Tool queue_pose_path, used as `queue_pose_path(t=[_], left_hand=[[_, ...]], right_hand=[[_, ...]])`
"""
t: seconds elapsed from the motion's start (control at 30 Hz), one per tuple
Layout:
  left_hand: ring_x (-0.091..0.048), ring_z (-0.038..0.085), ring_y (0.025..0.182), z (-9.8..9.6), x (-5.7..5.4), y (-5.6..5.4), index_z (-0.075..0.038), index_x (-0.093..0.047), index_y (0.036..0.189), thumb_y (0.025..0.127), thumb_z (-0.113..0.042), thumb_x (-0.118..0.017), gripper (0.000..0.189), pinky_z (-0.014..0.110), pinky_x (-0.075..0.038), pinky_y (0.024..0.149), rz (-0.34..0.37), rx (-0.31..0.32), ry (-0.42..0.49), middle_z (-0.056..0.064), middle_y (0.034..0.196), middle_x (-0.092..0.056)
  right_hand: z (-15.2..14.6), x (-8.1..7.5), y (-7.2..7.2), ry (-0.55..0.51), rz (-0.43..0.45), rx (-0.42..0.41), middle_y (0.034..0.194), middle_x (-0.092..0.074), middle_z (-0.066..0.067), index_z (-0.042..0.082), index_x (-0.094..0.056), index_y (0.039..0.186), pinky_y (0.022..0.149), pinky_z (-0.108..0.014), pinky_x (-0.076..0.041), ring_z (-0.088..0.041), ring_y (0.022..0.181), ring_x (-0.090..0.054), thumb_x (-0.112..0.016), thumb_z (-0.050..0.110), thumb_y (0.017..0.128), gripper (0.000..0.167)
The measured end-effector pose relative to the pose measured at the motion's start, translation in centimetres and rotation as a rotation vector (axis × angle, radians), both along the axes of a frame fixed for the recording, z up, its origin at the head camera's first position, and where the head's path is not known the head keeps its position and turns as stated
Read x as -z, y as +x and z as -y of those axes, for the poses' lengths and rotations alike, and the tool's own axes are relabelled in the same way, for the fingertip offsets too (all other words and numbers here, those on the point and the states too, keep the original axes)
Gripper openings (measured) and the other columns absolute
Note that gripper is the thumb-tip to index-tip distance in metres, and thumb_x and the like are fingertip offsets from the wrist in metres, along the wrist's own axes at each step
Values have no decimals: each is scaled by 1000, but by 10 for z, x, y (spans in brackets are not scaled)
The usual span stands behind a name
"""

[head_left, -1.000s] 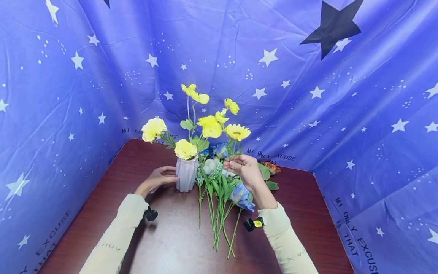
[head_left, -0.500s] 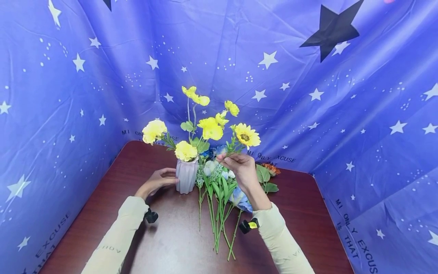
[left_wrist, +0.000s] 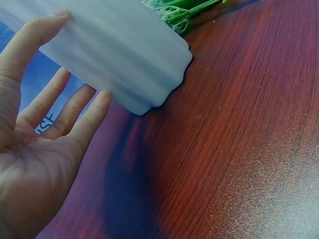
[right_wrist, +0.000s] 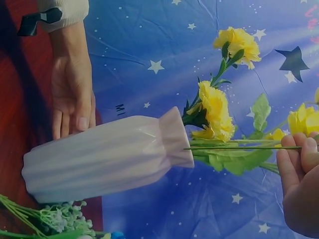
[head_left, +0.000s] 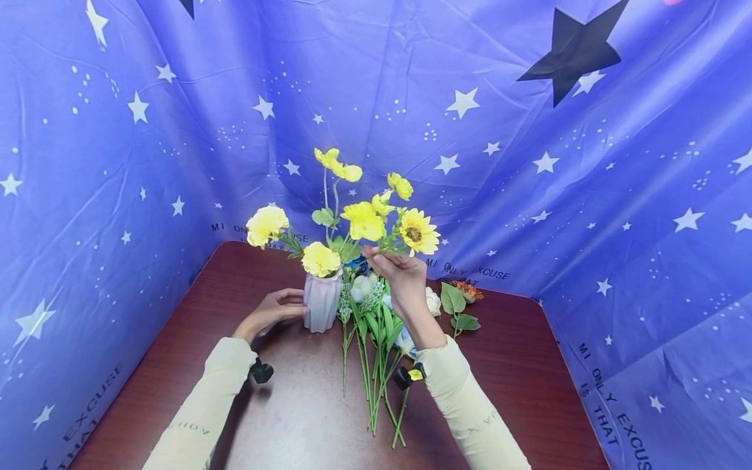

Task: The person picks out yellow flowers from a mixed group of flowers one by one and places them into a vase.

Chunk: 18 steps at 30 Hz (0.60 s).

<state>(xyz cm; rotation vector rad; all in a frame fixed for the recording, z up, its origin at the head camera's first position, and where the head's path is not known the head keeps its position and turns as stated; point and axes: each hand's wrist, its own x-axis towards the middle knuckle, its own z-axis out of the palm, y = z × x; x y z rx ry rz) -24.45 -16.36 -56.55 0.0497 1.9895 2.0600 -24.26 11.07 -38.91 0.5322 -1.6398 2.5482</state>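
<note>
A pale, ribbed vase [head_left: 321, 303] stands upright on the table, holding several yellow flowers [head_left: 320, 260]. My left hand [head_left: 271, 312] touches its left side; in the left wrist view the thumb and fingertips of that hand [left_wrist: 45, 154] meet the vase wall [left_wrist: 124, 55], fingers fairly straight. To the vase's right, my right hand [head_left: 408, 281] pinches a yellow sunflower [head_left: 419, 232] just below its head. In the right wrist view the thin green stem [right_wrist: 239, 148] runs from the pinching right hand [right_wrist: 304, 184] to the vase mouth [right_wrist: 182, 142], where its end overlaps the rim.
Right of the vase lies a bunch of blue and white flowers, their green stems [head_left: 376, 372] toward the front edge. Beyond my right hand are a white flower [head_left: 433, 301] and an orange flower [head_left: 468, 290] with broad leaves. Star-patterned blue cloth [head_left: 376, 78] encloses the table [head_left: 505, 391].
My right hand has moved left and slightly up toward the vase with the sunflower, whose head has turned to face forward. The left hand stays at the vase.
</note>
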Motion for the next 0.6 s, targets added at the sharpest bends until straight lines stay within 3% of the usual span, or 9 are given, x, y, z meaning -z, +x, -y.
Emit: queue_pose_path(t=[0.37,0.6], left_hand=[[-66,12,109,-1,1,0,5,-49,143,90,-12,-78,64,44,-53,107,15,-7,-2,26,138,-60],[-66,12,107,0,2,0,6,-50,142,90,-11,-77,62,45,-54,105,4,-12,-8,26,136,-60]], right_hand=[[12,-8,3,-10,22,40,93,-80,-4,15,-81,88,99,-39,-57,-19,98,-77,-60,-17,92,38],[18,-2,2,54,-8,75,87,-80,0,13,-81,85,94,-36,-61,-17,93,-77,-67,-14,89,31]])
